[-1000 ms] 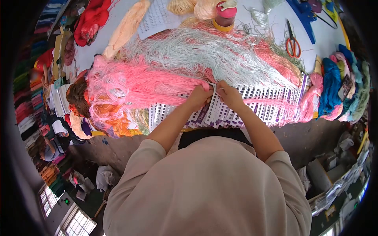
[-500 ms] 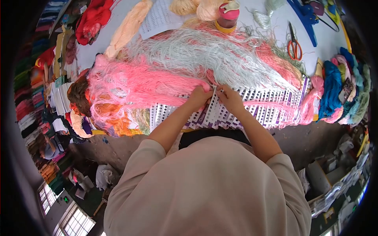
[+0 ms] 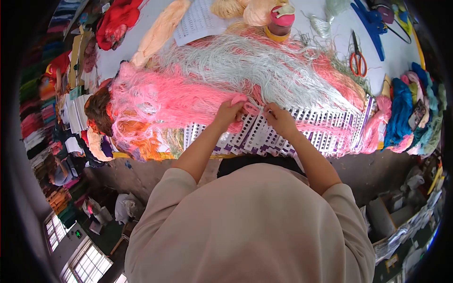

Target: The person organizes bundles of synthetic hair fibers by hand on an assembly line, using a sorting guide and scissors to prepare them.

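Note:
My left hand (image 3: 230, 114) is closed around a bunch of pink thread (image 3: 188, 96), which spreads to the left in a loose, tangled heap. My right hand (image 3: 281, 120) is in a pinch just to the right, over the row of white punched cards (image 3: 257, 132); what its fingertips hold is too small to make out. These cards have rows of dark holes and purple parts, and they overlap along the table's near edge. Pale blue-white thread (image 3: 264, 70) fans out beyond both hands. Another pink strand bundle (image 3: 325, 127) crosses the cards on the right.
Orange-handled scissors (image 3: 357, 63) lie at the right, near a blue plastic tool (image 3: 369, 26). A pink-topped container (image 3: 281, 21), a printed sheet (image 3: 198, 23), a peach skein (image 3: 160, 30) and a red skein (image 3: 117, 23) are at the back. Coloured skeins (image 3: 401, 111) hang at the right edge.
My hands have moved slightly apart, the left one leftward with the pink thread and the right one rightward. The whole view has shifted a little.

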### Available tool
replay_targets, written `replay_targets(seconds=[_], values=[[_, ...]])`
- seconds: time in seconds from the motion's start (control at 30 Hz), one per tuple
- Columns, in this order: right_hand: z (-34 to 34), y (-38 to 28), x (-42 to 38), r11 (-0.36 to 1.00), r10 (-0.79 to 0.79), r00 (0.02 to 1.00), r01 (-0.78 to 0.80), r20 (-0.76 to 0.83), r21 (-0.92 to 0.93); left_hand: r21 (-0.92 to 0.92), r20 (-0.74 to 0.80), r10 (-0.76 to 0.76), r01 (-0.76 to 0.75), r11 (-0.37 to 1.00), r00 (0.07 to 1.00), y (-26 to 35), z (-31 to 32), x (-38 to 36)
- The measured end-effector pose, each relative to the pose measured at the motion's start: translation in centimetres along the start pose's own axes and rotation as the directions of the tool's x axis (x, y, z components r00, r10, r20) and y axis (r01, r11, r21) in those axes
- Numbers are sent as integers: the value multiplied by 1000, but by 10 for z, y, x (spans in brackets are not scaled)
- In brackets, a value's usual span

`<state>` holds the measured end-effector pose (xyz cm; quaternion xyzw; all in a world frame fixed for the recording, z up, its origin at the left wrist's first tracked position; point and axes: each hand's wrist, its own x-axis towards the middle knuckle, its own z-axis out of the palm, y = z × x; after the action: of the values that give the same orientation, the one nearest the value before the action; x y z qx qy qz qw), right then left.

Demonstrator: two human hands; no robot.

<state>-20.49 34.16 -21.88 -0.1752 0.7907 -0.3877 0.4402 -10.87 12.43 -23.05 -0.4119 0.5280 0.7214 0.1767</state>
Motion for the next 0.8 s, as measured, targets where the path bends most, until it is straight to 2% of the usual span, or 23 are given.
replay_targets(seconds=[0.07,0.1,0.17,0.2,0.27,0.3,0.33,0.37,0.4,0.47,0.5,0.53,0.6,0.63,0.67,0.7,0.73,0.77,0.8], values=[[1,0,0,1000,-6,1000,6,0,-13,201,5,11,-12,980,1000,1,3,2],[1,1,0,1000,-9,1000,9,-6,-25,202,3,12,-13,979,1000,-2,5,2],[2,3,2,1000,-14,1000,14,-3,-11,350,-38,232,-205,914,972,-9,11,3],[2,5,2,1000,-17,1000,17,0,2,350,-37,233,-206,914,972,-6,16,-2],[4,9,4,999,-14,1000,13,-14,-29,-59,-66,1,-5,998,998,8,27,-15],[4,8,4,998,-10,1000,9,-24,-59,-57,-66,2,-5,998,998,9,26,-18],[3,6,3,998,-12,1000,11,-24,-58,-142,111,-117,132,981,987,12,23,-22],[2,5,2,997,1,999,-3,-32,-77,-199,292,-214,278,940,932,14,21,-26],[1,3,2,995,13,999,-17,-41,-96,-198,289,-213,276,941,933,22,27,-35],[-2,6,4,999,23,1000,-22,2,-50,-136,397,-203,276,951,895,39,47,-49],[-4,8,5,999,33,998,-33,45,-6,75,308,-180,164,984,934,29,53,-42],[-5,11,7,999,32,998,-31,45,-7,74,308,-179,163,984,935,13,56,-30],[-7,10,8,998,-32,993,25,115,58,396,300,-26,-99,913,953,-9,58,-12],[-7,7,6,998,-33,993,27,114,55,394,301,-23,-102,913,953,-11,56,-8],[-7,4,3,988,-33,996,45,80,-149,597,320,135,-310,740,938,-12,52,-4],[-7,-3,-1,936,-40,998,54,46,-347,746,374,276,-464,478,885,-9,48,-3],[-7,-6,-4,936,-42,998,55,43,-348,746,375,279,-466,476,884,6,45,-10],[-7,-9,-7,923,-70,997,71,15,-378,603,247,152,-275,749,957,23,36,-19],[-7,-10,-9,908,-99,995,85,-13,-409,382,157,-17,-44,923,987,42,24,-31]])
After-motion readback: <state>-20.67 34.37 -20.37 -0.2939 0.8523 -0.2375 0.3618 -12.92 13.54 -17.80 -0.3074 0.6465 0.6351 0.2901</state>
